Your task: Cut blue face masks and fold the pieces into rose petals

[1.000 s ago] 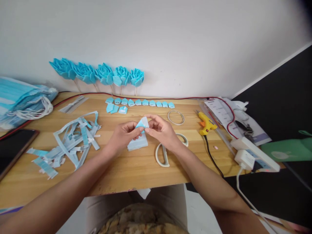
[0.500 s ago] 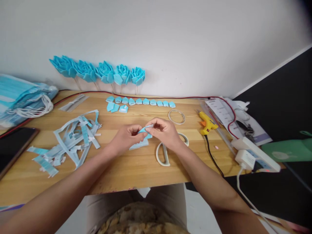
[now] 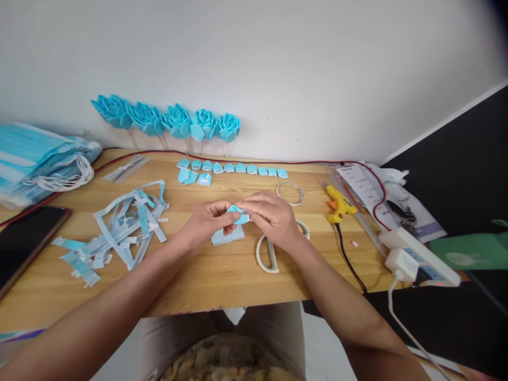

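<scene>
Between my two hands, just above the table, is a small folded piece of blue mask fabric (image 3: 235, 216). My left hand (image 3: 207, 221) pinches its left part between thumb and fingers. On its right end, the thumb and fingertips of my right hand (image 3: 273, 216) are closed. Below them, a flat pale blue fabric piece (image 3: 229, 236) lies on the wood, partly covered by my left fingers. The white-handled scissors (image 3: 273, 259) rest under my right wrist, their blades hidden. Several folded blue petals (image 3: 239, 168) form a row behind my hands, with a few more petals (image 3: 187, 175) in front of it.
Five-like blue fabric flowers (image 3: 177, 120) on sticks lean on the wall. Fabric strips (image 3: 119, 227), a phone (image 3: 29, 243) and masks (image 3: 35, 153) lie left. Rightward are a tape roll (image 3: 290, 193), yellow glue gun (image 3: 338, 203), power strip (image 3: 424, 259) and green bottle (image 3: 468, 251).
The blue piece has been turned and now shows a flatter face. My right fingers have shifted to its right end. The whole view has moved slightly.
</scene>
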Tool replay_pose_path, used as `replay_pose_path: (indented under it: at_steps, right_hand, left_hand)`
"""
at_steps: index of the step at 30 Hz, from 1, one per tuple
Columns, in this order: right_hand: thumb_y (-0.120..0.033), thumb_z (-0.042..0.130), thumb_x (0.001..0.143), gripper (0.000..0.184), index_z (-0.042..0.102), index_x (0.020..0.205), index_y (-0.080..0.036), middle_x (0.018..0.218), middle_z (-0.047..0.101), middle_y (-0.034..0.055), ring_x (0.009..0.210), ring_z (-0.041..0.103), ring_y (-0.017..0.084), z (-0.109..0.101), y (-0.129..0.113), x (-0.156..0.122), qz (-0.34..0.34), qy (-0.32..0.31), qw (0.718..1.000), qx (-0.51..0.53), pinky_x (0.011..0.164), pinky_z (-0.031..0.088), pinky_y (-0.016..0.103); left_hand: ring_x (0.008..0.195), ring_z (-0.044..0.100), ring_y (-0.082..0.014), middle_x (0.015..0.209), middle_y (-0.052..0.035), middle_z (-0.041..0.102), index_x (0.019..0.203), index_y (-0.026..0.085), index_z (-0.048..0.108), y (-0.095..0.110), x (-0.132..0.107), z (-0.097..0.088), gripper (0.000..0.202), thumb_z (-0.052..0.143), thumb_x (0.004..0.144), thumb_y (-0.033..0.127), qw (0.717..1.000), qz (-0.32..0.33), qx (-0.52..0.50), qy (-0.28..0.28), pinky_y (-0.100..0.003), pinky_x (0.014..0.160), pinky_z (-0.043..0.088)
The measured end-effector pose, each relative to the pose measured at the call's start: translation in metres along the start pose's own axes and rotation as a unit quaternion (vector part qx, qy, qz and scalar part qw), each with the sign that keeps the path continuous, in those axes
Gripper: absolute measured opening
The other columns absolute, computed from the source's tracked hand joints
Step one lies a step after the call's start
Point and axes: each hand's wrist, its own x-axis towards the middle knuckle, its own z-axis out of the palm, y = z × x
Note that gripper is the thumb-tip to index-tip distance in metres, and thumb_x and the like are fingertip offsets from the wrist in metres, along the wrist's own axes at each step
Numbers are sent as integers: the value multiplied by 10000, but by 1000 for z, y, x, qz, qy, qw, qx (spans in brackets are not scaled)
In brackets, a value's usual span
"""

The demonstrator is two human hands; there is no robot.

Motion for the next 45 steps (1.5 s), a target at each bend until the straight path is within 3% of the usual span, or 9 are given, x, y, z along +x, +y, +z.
replay_pose_path:
  at_steps: [5, 17, 24, 28, 31, 33, 37, 40, 45]
  right_hand:
    - [-126, 497, 915, 348, 681, 1148, -308, 1008, 718, 47, 907, 644, 185, 0, 1, 0, -28, 5, 1000, -1, 780, 520, 365]
    - [-138, 485, 922, 344, 691, 1133, -317, 1026, 722, 43, 917, 653, 186, 2, 2, 0, -14, 3, 1000, -6, 789, 529, 376]
    - [-111, 497, 904, 337, 698, 1116, -279, 1033, 720, 58, 933, 647, 185, 3, 1, 0, -16, 8, 1000, 11, 814, 523, 375]
    - [-87, 435, 896, 412, 651, 1185, -286, 1121, 702, 31, 988, 650, 166, 2, 0, -1, 93, -11, 991, 92, 875, 517, 364]
    - [-76, 383, 884, 472, 570, 1270, -274, 1154, 689, 28, 985, 659, 155, 0, 0, -1, 207, -24, 960, 187, 838, 540, 335]
    - [-70, 405, 865, 452, 567, 1244, -255, 1163, 677, 39, 1038, 644, 166, -1, -1, 0, 227, -19, 950, 212, 847, 539, 336]
    - [-86, 538, 839, 334, 620, 1113, -259, 1246, 616, 51, 1161, 569, 200, -3, -6, 3, 159, -19, 977, 144, 964, 474, 398]
    - [-142, 627, 839, 229, 661, 1023, -274, 1280, 590, 47, 1220, 518, 223, -2, -8, 5, 92, -23, 991, 92, 1042, 394, 456]
    - [-231, 650, 859, 47, 694, 874, -242, 1228, 606, 69, 1182, 552, 218, 2, -7, 5, 120, -2, 987, 108, 1013, 411, 436]
  left_hand:
    - [528, 475, -89, 553, 27, 559, 648, 158, 579, -2, -1, -1, 270, 718, 717, 379, 1000, 15, -19, -4, -223, 553, 396]
    - [540, 472, -97, 570, 19, 553, 644, 162, 571, -1, -1, -1, 363, 703, 737, 488, 999, 31, -10, -15, -241, 572, 392]
    - [519, 460, -90, 546, 27, 555, 652, 165, 571, -5, 0, -1, 323, 685, 768, 444, 1000, 26, -17, 3, -237, 557, 371]
    - [499, 450, -87, 532, 30, 553, 632, 167, 565, -7, 0, -1, 294, 691, 764, 398, 999, 20, -19, 25, -235, 532, 357]
    - [498, 466, -85, 536, 27, 564, 645, 165, 575, -9, 2, -3, 278, 697, 762, 385, 998, 19, -51, 37, -228, 517, 350]
    - [503, 485, -81, 549, 28, 577, 664, 164, 583, -11, 4, -5, 260, 716, 748, 371, 994, 22, -93, 45, -220, 521, 358]
    - [503, 497, -77, 551, 28, 581, 671, 160, 594, -14, 6, -5, 262, 754, 710, 363, 986, 22, -157, 41, -213, 538, 381]
    - [506, 493, -76, 556, 31, 573, 672, 157, 607, -14, 6, -4, 263, 760, 703, 368, 988, 31, -146, 37, -213, 541, 387]
    - [521, 471, -80, 542, 33, 561, 657, 155, 599, -11, 4, -2, 265, 710, 746, 379, 995, 49, -62, 62, -215, 545, 382]
